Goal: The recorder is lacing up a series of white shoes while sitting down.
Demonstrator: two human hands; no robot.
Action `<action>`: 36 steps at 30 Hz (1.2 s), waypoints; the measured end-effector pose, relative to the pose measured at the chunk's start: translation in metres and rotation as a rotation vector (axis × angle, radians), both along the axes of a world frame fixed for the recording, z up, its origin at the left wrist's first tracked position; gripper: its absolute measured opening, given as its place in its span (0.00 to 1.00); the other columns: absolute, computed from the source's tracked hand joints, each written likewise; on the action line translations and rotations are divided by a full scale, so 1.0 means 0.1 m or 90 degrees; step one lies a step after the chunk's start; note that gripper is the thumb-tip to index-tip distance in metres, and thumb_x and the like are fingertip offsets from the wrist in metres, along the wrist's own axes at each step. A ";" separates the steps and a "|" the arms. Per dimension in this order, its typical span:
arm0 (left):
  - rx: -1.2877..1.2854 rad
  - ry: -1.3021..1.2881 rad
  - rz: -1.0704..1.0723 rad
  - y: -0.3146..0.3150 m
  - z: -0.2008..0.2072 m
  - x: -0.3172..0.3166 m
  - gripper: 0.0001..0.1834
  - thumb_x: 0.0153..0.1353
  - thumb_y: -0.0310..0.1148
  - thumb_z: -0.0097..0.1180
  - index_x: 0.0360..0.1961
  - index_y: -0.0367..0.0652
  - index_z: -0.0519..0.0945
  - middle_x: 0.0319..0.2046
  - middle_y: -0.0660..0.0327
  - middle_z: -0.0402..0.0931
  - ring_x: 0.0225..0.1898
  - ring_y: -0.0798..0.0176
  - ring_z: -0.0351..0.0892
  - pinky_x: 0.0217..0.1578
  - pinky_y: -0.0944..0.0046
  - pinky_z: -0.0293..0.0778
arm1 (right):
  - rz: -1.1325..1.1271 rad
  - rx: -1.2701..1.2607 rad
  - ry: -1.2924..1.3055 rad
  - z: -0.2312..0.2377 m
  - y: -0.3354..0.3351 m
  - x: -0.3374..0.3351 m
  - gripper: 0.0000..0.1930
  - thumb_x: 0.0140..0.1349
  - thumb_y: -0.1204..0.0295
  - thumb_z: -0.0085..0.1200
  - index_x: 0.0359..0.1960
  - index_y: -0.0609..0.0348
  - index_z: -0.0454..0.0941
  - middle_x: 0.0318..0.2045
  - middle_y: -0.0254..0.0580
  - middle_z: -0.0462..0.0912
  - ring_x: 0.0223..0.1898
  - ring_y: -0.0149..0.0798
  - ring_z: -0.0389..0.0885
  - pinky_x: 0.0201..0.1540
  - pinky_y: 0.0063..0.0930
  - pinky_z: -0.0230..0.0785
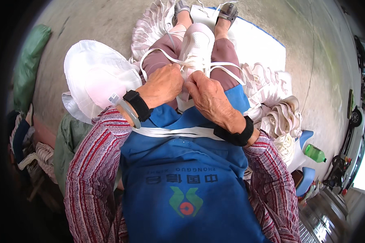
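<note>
Gripping the white lace (162, 52) at frame centre, the left hand (163, 85) and right hand (209, 95) pinch it against the white shoe (196, 44) on the lap; slack loops could tangle, though fingertips seem hidden.

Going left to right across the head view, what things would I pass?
Green sack → white bag → left hand → white shoe → right hand → pile of white shoes → green bottle.

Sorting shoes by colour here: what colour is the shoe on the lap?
White shoe with white laces, in the head view.
</note>
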State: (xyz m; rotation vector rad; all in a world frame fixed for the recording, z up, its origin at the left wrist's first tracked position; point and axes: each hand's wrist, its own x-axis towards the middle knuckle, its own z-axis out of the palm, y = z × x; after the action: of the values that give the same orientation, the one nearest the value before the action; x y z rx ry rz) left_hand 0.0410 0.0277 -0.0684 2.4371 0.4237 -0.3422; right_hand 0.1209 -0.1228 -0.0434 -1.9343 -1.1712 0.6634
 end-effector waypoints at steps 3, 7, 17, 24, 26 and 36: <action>0.001 0.016 0.009 0.01 0.03 0.05 0.11 0.57 0.29 0.49 0.35 0.29 0.71 0.31 0.38 0.75 0.36 0.35 0.76 0.38 0.44 0.70 | -0.060 -0.033 -0.018 -0.08 0.13 0.00 0.07 0.61 0.73 0.49 0.34 0.65 0.69 0.20 0.58 0.75 0.26 0.60 0.77 0.30 0.48 0.70; -0.014 -0.004 0.017 0.03 -0.01 0.03 0.10 0.57 0.28 0.47 0.35 0.29 0.71 0.28 0.39 0.75 0.34 0.36 0.76 0.37 0.44 0.70 | -0.113 -0.051 -0.055 -0.21 0.16 0.06 0.09 0.61 0.71 0.51 0.39 0.63 0.75 0.23 0.58 0.78 0.28 0.58 0.80 0.30 0.41 0.71; 0.033 -0.094 -0.198 0.19 -0.25 -0.04 0.08 0.54 0.27 0.48 0.27 0.31 0.74 0.26 0.47 0.73 0.31 0.44 0.75 0.36 0.50 0.71 | -0.125 -0.151 -0.162 -0.28 0.30 -0.09 0.08 0.59 0.69 0.49 0.30 0.62 0.75 0.22 0.60 0.78 0.27 0.63 0.79 0.32 0.51 0.73; -0.002 -0.086 -0.010 0.07 0.00 -0.04 0.10 0.59 0.30 0.47 0.34 0.32 0.74 0.30 0.47 0.74 0.35 0.43 0.76 0.38 0.51 0.71 | -0.167 -0.022 -0.108 -0.28 0.23 -0.06 0.07 0.57 0.70 0.49 0.28 0.62 0.73 0.21 0.59 0.77 0.24 0.62 0.78 0.29 0.50 0.71; -0.008 -0.104 -0.004 0.06 0.00 -0.02 0.08 0.58 0.28 0.51 0.35 0.32 0.73 0.32 0.46 0.74 0.37 0.42 0.75 0.38 0.52 0.71 | -0.159 0.016 -0.066 -0.13 0.14 -0.02 0.07 0.57 0.71 0.51 0.28 0.63 0.73 0.21 0.57 0.77 0.23 0.57 0.78 0.26 0.45 0.70; -0.090 -0.280 -0.120 -0.11 0.30 -0.07 0.16 0.50 0.21 0.60 0.42 0.38 0.77 0.46 0.52 0.69 0.47 0.50 0.72 0.47 0.59 0.70 | -0.083 -0.121 0.255 0.20 -0.34 0.30 0.09 0.63 0.69 0.50 0.30 0.60 0.78 0.16 0.29 0.71 0.17 0.22 0.67 0.19 0.17 0.60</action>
State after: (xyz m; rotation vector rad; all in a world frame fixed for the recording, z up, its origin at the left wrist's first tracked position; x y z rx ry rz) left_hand 0.0336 0.0163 -0.0387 2.3291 -0.0209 0.0890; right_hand 0.1512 -0.1567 -0.0237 -1.8954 -0.7490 1.0632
